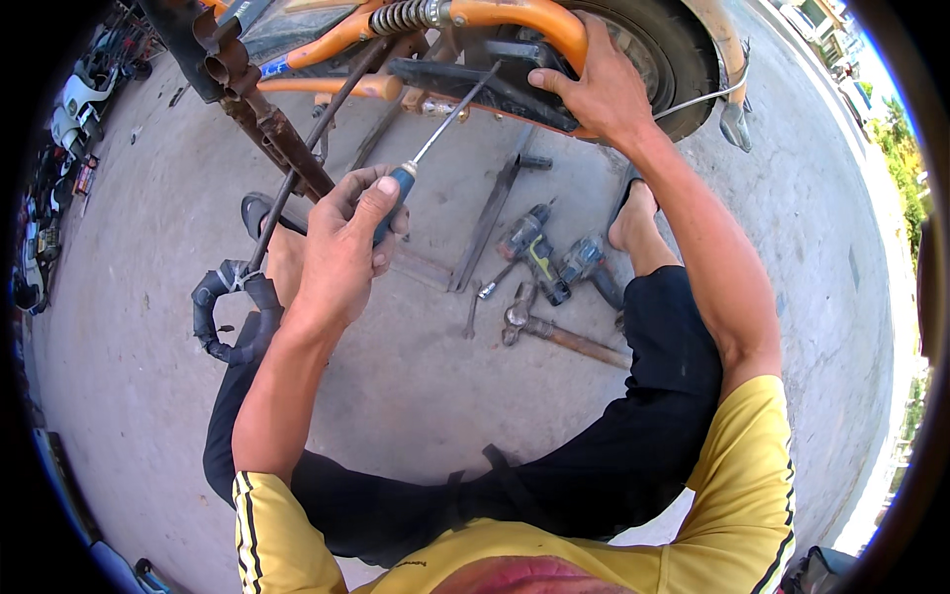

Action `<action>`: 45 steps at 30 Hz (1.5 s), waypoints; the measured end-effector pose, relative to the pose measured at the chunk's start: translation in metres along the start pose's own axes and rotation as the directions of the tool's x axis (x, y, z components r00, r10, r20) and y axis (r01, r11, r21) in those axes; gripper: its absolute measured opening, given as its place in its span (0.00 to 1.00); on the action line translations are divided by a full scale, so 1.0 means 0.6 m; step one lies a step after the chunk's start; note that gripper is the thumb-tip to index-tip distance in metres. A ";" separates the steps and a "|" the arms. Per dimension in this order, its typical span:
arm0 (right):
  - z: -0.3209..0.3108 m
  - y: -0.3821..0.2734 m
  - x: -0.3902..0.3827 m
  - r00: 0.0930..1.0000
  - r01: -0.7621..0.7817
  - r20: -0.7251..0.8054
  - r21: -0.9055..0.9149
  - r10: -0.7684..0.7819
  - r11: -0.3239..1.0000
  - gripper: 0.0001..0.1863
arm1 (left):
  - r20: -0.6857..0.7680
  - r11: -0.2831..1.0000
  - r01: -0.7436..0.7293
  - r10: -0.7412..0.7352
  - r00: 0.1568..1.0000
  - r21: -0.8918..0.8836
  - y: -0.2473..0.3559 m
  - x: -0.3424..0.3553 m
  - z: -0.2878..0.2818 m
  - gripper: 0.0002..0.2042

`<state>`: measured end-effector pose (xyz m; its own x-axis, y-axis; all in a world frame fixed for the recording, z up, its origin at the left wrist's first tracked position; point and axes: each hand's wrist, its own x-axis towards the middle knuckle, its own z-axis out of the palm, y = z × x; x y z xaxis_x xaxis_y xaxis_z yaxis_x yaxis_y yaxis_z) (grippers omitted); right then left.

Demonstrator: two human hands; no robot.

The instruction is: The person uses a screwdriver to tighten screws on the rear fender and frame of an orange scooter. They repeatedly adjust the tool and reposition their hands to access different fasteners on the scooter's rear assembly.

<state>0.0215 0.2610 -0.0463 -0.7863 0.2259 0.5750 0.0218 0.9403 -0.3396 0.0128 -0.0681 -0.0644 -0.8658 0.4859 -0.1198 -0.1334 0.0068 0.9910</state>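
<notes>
My left hand [348, 233] is closed round the blue handle of a screwdriver [443, 136]. Its long metal shaft points up and to the right, and the tip meets a black chain guard-like part [475, 84] under an orange tubular frame [505, 12]. My right hand [606, 87] grips the rear bend of that orange tube next to the wheel [673, 59]. Its thumb stretches left over the black part, while the fingers go over the tube and are partly hidden.
Two cordless power tools [534, 252] [591, 267], a hammer [564, 335] and a socket tool [493, 284] lie on the concrete between my legs. A rusty metal stand [277, 139] rises at the left, with a rod ending in a black wrapped ring [233, 312].
</notes>
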 end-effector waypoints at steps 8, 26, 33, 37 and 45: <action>0.005 0.004 0.004 1.000 0.001 0.016 -0.011 -0.001 1.000 0.48 | -0.051 0.992 -0.108 0.112 0.992 0.067 -0.048 0.004 0.006 0.25; -0.032 -0.045 0.006 0.979 -0.163 0.127 0.011 0.161 0.986 0.49 | 0.158 0.237 -0.402 0.658 0.736 0.885 -0.016 -0.020 0.036 0.17; -0.027 -0.040 0.009 0.976 -0.183 0.130 0.031 0.177 0.983 0.50 | 0.116 0.393 -0.456 0.643 0.757 0.799 -0.020 -0.003 0.018 0.15; -0.015 -0.023 0.010 0.994 -0.088 0.074 0.038 0.085 0.995 0.49 | -0.010 0.652 -0.398 0.528 0.849 0.646 -0.007 -0.009 0.020 0.13; 0.005 0.009 0.007 1.000 0.023 -0.004 0.045 -0.023 0.999 0.47 | -0.087 0.934 -0.285 0.309 0.947 0.217 -0.044 0.010 0.007 0.16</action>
<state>0.0168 0.2665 -0.0479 -0.7842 0.2053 0.5855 -0.0239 0.9330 -0.3591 0.0132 -0.0617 -0.0908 -0.9031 0.3862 0.1879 0.2271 0.0579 0.9722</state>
